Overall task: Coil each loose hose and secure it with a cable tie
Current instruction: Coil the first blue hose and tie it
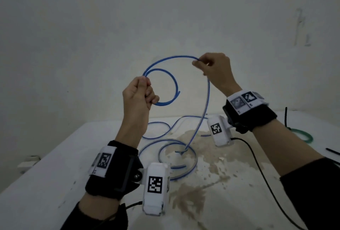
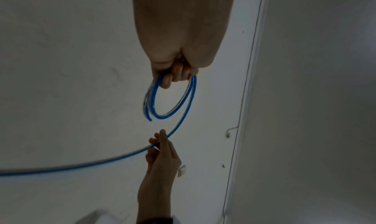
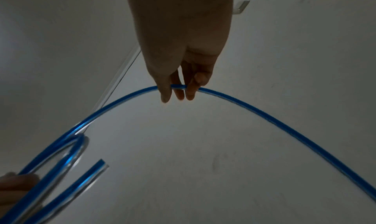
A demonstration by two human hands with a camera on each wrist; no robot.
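Blue hose [image 1: 207,97] held by both hands; far end hidden behind R wrist cam.

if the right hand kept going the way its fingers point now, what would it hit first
Probably nothing near: the right hand, pinching the blue hose, points leftward over the arc; past it only the bare wall shows, though depth is unclear.

1. Wall [image 1: 165,18]: plain, pale, scuffed, with faint marks toward the right.
2. Table [image 1: 46,183]: white top, standing against the wall.
3. Stain [image 1: 207,148]: brownish, patchy, spread across the middle of the table top.
4. Light: dim and even, with no hard shadows.
5. Thin wire [image 2: 247,76] runs along a wall corner.
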